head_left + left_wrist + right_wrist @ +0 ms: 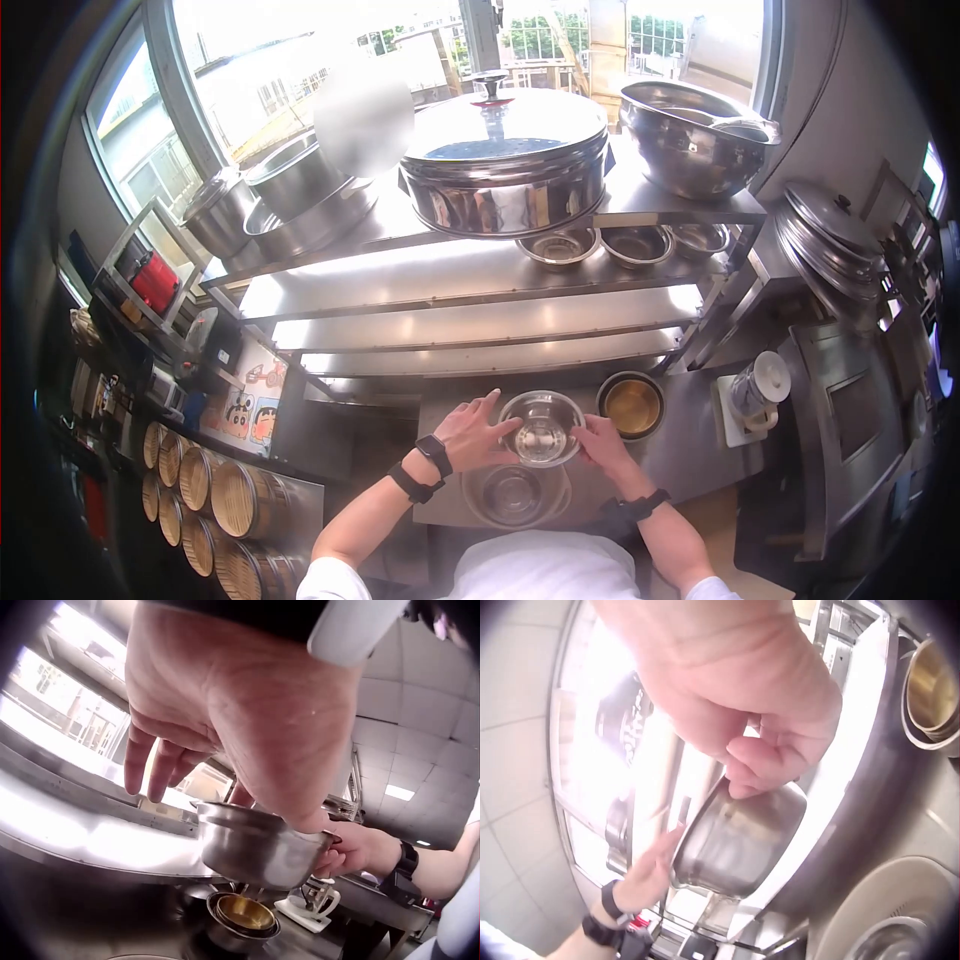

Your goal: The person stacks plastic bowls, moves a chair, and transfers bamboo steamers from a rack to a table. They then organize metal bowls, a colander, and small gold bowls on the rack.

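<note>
A small stainless steel bowl (pixel 541 430) is held up over the counter between both hands. My right hand (pixel 603 448) pinches its rim with curled fingers, seen close up in the right wrist view. My left hand (pixel 470 432) is at the bowl's other side, thumb at the rim and fingers spread fairly straight. In the left wrist view, several of those fingers (pixel 161 769) extend past the bowl. Below, another metal bowl (pixel 518 497) sits inside a wider pale-rimmed basin (pixel 855 900). A gold-toned bowl (pixel 632 405) rests in other bowls right of my hands.
A white scale (pixel 735 412) carries a lidded jug (pixel 765 385) at right. Ahead, a steel shelf (pixel 470 290) bears a large lidded steamer pot (pixel 505 190), a big bowl (pixel 690 140) and smaller bowls (pixel 558 247). Several bamboo steamers (pixel 240 500) lie at lower left.
</note>
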`<state>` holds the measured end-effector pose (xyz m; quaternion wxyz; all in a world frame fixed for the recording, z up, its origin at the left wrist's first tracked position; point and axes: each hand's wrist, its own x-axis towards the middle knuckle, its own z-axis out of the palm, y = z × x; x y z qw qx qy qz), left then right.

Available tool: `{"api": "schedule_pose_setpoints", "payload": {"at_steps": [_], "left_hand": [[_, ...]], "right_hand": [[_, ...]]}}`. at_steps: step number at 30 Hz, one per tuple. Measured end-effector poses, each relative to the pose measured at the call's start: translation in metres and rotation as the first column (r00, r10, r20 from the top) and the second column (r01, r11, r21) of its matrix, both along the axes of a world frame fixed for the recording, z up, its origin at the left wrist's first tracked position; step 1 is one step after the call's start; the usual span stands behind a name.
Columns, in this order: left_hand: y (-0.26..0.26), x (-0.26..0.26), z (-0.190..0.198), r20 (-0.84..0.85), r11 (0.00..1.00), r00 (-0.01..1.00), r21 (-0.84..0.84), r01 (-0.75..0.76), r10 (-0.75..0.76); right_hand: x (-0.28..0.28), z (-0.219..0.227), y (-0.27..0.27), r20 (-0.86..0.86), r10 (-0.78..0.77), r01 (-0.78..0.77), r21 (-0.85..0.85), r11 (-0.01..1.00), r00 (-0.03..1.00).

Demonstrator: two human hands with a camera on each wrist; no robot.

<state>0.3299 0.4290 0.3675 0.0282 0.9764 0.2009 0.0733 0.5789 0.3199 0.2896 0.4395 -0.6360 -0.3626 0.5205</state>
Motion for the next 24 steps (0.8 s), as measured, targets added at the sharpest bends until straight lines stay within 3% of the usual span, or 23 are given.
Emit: {"api": "schedule_pose_setpoints", "payload": {"at_steps": [1,4,6,7,8,9,11,12,13,14,15,18,21,22,24], "left_hand": [[-0.001,-0.006,-0.002,0.002,1.0,1.0,-0.007,-0.017,0.017],[0.002,-0.022,-0.004,0.117,1.0,0.993,0.0,-0.001,0.001],[0.009,-0.024,0.004,0.235,0.995,0.972,0.098,0.004,-0.027],[0.009,-0.024,0.024,0.303,0.989,0.953,0.146,-0.029,-0.017],[0.016,-0.029,0.032,0.326,0.978,0.945,0.197,-0.066,-0.001],[0.022,-0.035,0.04,0.342,0.963,0.939,0.236,-0.129,0.042],[0.038,-0.044,0.054,0.36,0.941,0.928,0.275,-0.198,0.09],[0.046,-0.045,0.061,0.414,0.918,0.901,0.296,-0.264,0.125],[0.055,-0.046,0.066,0.469,0.892,0.87,0.313,-0.327,0.154],[0.064,-0.045,0.071,0.471,0.891,0.868,0.313,-0.329,0.155],[0.074,-0.044,0.074,0.488,0.859,0.851,0.334,-0.388,0.194],[0.103,-0.036,0.071,0.525,0.802,0.815,0.363,-0.474,0.244],[0.122,-0.023,0.068,0.529,0.761,0.783,0.343,-0.551,0.328],[0.125,-0.019,0.067,0.529,0.765,0.785,0.343,-0.545,0.322],[0.133,-0.009,0.067,0.51,0.734,0.763,0.324,-0.598,0.396]], "right_hand": [[0.004,0.008,0.004,-0.068,-0.056,0.056,0.005,0.998,0.996],[0.003,0.029,0.016,-0.142,-0.011,0.016,0.038,0.999,0.99],[-0.005,0.028,0.021,-0.111,0.065,-0.06,0.048,0.997,0.992],[-0.011,0.023,0.023,-0.341,-0.063,0.074,0.019,0.997,0.938],[-0.015,0.017,0.025,-0.546,-0.19,0.199,-0.044,0.979,0.816],[-0.015,-0.01,0.025,-0.422,-0.148,0.12,-0.093,0.988,0.894],[-0.026,-0.06,0.017,-0.192,0.181,-0.211,-0.152,0.966,0.965],[-0.039,-0.077,0.008,0.202,0.407,-0.369,-0.204,0.907,0.891],[-0.051,-0.094,-0.001,0.543,0.564,-0.473,-0.312,0.824,0.623],[-0.058,-0.121,-0.01,0.645,0.613,-0.527,-0.359,0.77,0.456],[-0.063,-0.147,-0.017,0.722,0.636,-0.565,-0.415,0.713,0.272],[-0.077,-0.18,-0.021,0.802,0.548,-0.437,-0.415,0.798,0.239],[-0.082,-0.191,-0.014,0.798,0.565,-0.497,-0.41,0.765,0.212],[-0.086,-0.194,-0.014,0.797,0.563,-0.491,-0.41,0.769,0.217],[-0.098,-0.195,-0.013,0.82,0.489,-0.339,-0.387,0.857,0.299]]}}
